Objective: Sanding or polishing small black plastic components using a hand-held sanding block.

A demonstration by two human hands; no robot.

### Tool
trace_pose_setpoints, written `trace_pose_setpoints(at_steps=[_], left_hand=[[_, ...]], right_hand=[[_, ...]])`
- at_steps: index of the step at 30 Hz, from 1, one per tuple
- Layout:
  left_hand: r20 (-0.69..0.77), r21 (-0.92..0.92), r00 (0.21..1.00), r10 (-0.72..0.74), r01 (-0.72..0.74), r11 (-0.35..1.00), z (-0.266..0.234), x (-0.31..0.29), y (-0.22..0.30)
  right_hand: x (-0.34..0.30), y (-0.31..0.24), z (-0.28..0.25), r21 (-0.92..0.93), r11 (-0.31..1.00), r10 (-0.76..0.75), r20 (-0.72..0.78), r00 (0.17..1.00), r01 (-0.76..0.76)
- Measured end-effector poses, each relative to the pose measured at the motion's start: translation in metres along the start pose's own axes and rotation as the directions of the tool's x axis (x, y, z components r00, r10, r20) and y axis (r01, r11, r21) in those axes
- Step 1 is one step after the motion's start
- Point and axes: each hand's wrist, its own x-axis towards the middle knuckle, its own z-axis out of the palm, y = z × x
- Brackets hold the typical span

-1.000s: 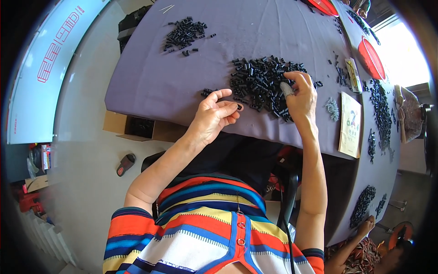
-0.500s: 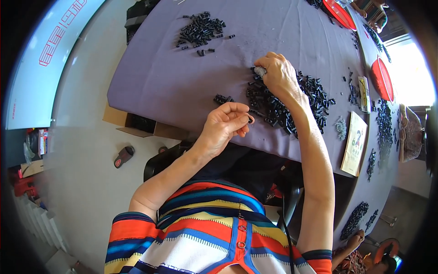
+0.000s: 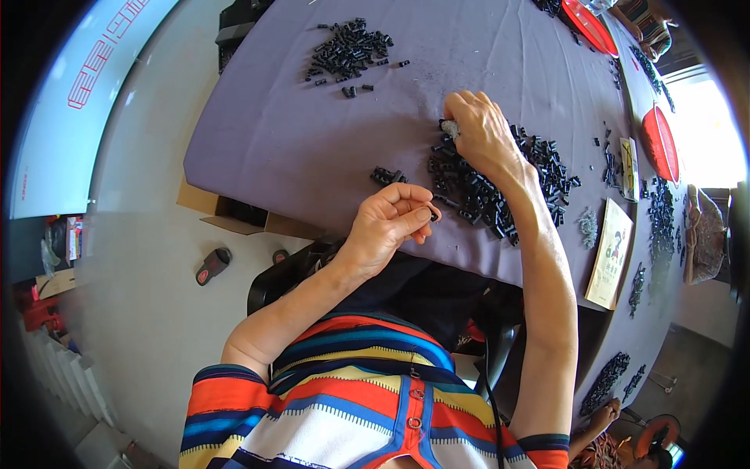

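My left hand (image 3: 391, 223) is closed in a pinch on a small black tubular part (image 3: 434, 213), just over the table's near edge. My right hand (image 3: 486, 134) reaches over a large heap of small black tubular parts (image 3: 469, 184). Its fingers are bent and closed at a grey clump of tiny pieces (image 3: 450, 128); the fingertips are hidden, so whatever they pinch does not show. Beyond my left hand lies a small group of black parts (image 3: 387, 176).
Another heap of black parts (image 3: 350, 51) lies at the far left of the grey-covered table (image 3: 266, 117). On the right are a grey clump (image 3: 587, 227), a booklet (image 3: 609, 254) and a red basin (image 3: 661, 144). A co-worker's hand (image 3: 608, 414) is at lower right.
The view has shifted slightly, moving the table things a little to the right. Both hands keep nearly the same pose and place.
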Motion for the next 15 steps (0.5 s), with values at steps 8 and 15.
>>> trace_pose_setpoints(at_steps=[8,15], left_hand=[[-0.014,-0.124,0.994,0.105,-0.106,0.987,-0.002,-0.002,-0.005],[0.009,-0.118,0.995,0.103,-0.101,0.988,0.018,-0.008,-0.004]], right_hand=[[-0.071,-0.048,-0.029,0.582,0.789,0.334,-0.139,0.932,-0.196],[-0.132,-0.105,-0.026,0.776,0.590,0.515,-0.147,0.844,-0.225]])
